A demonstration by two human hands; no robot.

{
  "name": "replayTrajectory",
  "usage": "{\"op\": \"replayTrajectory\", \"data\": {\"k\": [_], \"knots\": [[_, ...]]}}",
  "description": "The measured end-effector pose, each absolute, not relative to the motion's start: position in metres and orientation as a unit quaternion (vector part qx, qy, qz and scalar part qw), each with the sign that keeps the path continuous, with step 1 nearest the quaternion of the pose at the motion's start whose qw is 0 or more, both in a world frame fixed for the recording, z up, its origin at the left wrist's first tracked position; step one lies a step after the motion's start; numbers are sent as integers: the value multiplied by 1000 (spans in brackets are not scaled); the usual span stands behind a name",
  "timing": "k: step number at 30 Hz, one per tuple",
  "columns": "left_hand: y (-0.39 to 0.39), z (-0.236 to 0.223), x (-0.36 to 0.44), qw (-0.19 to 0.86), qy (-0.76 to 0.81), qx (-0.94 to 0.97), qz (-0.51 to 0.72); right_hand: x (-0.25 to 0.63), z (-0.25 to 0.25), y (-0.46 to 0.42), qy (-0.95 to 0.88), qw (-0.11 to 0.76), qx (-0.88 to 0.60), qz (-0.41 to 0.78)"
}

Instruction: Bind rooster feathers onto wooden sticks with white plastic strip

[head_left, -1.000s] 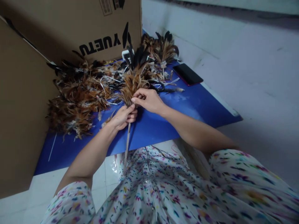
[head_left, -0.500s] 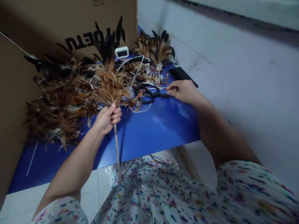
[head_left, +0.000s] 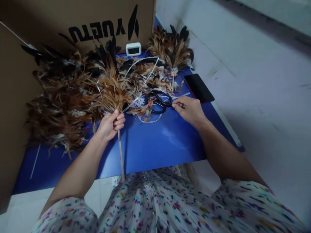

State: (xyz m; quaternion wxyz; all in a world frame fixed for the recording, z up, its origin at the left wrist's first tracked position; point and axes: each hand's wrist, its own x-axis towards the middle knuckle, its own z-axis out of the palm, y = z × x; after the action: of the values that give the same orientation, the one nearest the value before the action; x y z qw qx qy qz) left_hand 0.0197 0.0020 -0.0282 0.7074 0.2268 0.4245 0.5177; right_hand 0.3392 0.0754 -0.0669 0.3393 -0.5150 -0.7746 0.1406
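My left hand [head_left: 113, 124] is wrapped round the neck of a feather duster [head_left: 113, 87], just under its brown and black feathers. The duster's thin stick [head_left: 120, 155] points down toward my body. A pale strip [head_left: 132, 103] runs from beside my left fingers up among the feathers. My right hand [head_left: 189, 110] is closed in a pinch beside the handles of black scissors [head_left: 159, 108]; what its fingertips hold is hidden. Behind those fingers another piece of white strip [head_left: 183, 95] lies on the blue table [head_left: 150, 145].
Loose brown feathers [head_left: 60, 103] cover the table's left side. Bundled feather dusters [head_left: 178, 53] lie at the back right, near a phone [head_left: 199, 87]. A small white digital clock [head_left: 133, 49] stands before a cardboard box [head_left: 102, 19]. A wall [head_left: 255, 97] borders the right.
The view has shifted slightly. My right hand has moved down, closer to the scissors' handles. A pale strip now shows stretched beside my left hand, which keeps its hold on the duster.
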Motion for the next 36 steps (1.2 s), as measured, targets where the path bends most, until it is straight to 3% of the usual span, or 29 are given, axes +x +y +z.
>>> {"op": "replayTrajectory", "data": {"k": [5, 15, 19, 29, 36], "knots": [[5, -28, 13, 711, 413, 212, 528, 318, -62, 66, -822, 325, -461, 83], [6, -23, 5, 711, 407, 181, 544, 270, -36, 86, -923, 137, -360, -9], [7, -21, 2, 703, 406, 187, 553, 258, -37, 93, -930, 101, -352, -34], [9, -24, -4, 699, 395, 185, 566, 295, -27, 87, -878, 245, -397, 110], [12, -26, -6, 693, 396, 180, 575, 327, -19, 78, -907, 183, -345, 160]]}}
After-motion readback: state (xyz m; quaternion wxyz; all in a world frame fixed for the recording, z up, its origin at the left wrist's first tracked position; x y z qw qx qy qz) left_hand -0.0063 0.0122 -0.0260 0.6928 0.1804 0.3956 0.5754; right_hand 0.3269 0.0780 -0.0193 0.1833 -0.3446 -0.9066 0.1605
